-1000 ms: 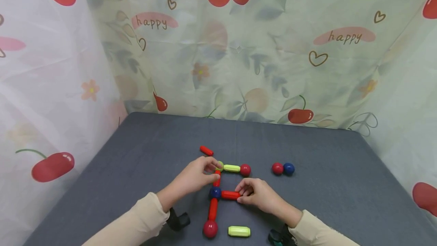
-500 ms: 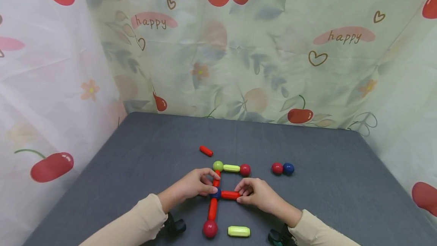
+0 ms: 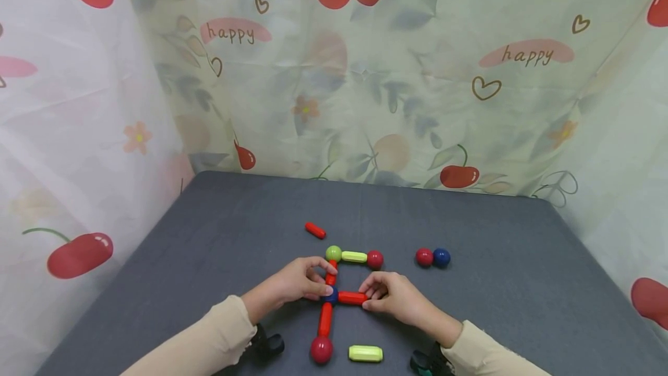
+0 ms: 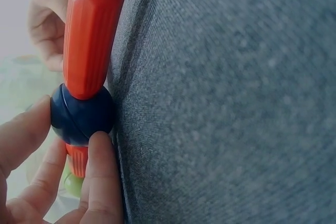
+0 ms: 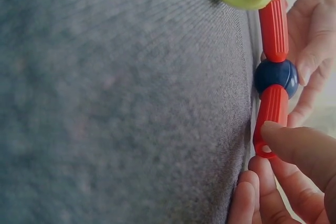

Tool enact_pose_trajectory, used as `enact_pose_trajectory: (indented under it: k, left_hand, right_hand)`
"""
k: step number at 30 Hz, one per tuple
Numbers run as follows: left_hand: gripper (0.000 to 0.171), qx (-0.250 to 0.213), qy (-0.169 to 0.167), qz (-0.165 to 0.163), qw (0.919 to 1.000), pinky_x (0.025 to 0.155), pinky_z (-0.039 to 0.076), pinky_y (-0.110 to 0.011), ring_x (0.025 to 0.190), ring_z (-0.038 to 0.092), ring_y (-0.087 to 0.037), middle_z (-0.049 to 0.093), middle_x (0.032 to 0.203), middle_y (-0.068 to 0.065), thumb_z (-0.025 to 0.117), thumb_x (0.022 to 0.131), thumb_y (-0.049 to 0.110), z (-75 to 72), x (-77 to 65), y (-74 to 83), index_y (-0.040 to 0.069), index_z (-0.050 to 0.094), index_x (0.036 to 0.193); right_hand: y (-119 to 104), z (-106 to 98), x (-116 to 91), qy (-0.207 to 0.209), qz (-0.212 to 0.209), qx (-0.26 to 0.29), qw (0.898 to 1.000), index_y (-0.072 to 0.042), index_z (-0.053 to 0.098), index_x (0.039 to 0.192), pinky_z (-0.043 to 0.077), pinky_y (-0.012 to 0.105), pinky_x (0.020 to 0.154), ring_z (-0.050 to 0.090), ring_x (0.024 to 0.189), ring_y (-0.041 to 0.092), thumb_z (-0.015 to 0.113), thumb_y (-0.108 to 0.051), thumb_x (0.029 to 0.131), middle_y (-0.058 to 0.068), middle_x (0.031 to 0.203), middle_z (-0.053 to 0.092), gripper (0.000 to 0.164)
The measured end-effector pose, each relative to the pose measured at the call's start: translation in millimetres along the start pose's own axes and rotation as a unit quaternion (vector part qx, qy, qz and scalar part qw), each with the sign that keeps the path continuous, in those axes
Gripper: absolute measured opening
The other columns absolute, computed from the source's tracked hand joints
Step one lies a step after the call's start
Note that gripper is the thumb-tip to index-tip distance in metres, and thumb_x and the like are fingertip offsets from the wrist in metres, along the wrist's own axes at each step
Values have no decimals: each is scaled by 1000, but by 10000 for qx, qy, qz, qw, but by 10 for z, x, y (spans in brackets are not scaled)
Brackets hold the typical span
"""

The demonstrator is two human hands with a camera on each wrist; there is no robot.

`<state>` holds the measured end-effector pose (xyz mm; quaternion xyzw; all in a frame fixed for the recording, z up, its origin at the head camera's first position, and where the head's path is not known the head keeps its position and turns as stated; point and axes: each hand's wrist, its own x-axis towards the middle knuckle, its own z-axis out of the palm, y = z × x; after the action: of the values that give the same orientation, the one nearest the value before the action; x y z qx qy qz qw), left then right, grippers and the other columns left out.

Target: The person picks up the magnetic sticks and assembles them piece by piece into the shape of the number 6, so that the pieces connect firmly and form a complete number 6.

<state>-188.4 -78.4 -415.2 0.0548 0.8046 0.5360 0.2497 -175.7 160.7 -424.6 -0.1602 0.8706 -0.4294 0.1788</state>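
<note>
A shape of magnetic rods and balls lies on the table. My left hand point(image 3: 292, 281) pinches the blue ball point(image 4: 81, 114) at its middle, thumb on one side and fingers on the other. From that ball a red rod point(image 3: 352, 298) points right, and my right hand point(image 3: 399, 302) pinches its free end. Another red rod point(image 3: 325, 319) runs from the blue ball to a near red ball point(image 3: 321, 350). The upper red rod point(image 3: 331, 277), partly behind my left fingers, leads to a green ball point(image 3: 333, 253). A yellow-green rod point(image 3: 354, 257) joins this to a far red ball point(image 3: 374, 259).
A loose yellow-green rod point(image 3: 365, 354) lies near the front. Behind the shape is a single red rod point(image 3: 315, 230). To the right, a red ball point(image 3: 424, 257) and a blue ball point(image 3: 441, 258) touch. A printed curtain point(image 3: 365, 103) surrounds the grey table point(image 3: 250, 213).
My left hand has come down from beside the green ball to the blue ball and holds it. The right hand has stayed at the red rod's end.
</note>
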Motion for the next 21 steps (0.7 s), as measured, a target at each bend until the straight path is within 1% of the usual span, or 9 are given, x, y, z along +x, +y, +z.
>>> enact_pose_trajectory:
  k: [6,9,12,17,21]
  left_hand:
    - [34,-55,-58,-71,9999,71,58,-32,73,59,-15,64,87,-7,75,83,8,-3,12,-3,9,63,115]
    - [34,-88,-59,-108,9999,71,58,-32,72,60,-15,64,86,-7,75,84,8,-2,21,-9,9,63,115]
    - [33,-89,-54,-107,9999,70,58,-31,72,60,-14,64,85,-7,75,84,9,-1,34,-21,10,63,114]
    - [33,-90,-33,-62,9999,70,58,-32,71,60,-14,64,85,-7,75,84,9,-3,40,-26,9,63,115]
    - [34,-77,-40,-33,10000,71,58,-33,71,60,-14,64,85,-7,76,83,9,-11,39,-29,9,63,115]
  right_hand:
    - [13,-14,-21,7,-73,163,9998,-7,66,100,51,23,67,59,76,14,79,-10,79,2,86,63,25]
    - [-3,-34,-57,3,-121,303,9995,-6,65,108,53,24,71,61,82,15,79,-13,80,5,97,65,32]
    - [-39,-60,-118,-40,-179,488,9986,-6,62,117,56,28,77,62,90,17,78,-16,82,8,109,65,40]
    - [-105,-83,-252,-265,-148,624,9976,-8,56,129,56,37,85,62,102,22,77,-22,84,8,119,62,52]
    - [-140,-54,-370,-546,-47,635,9965,-14,56,131,54,40,89,60,107,23,77,-25,83,5,120,62,53]
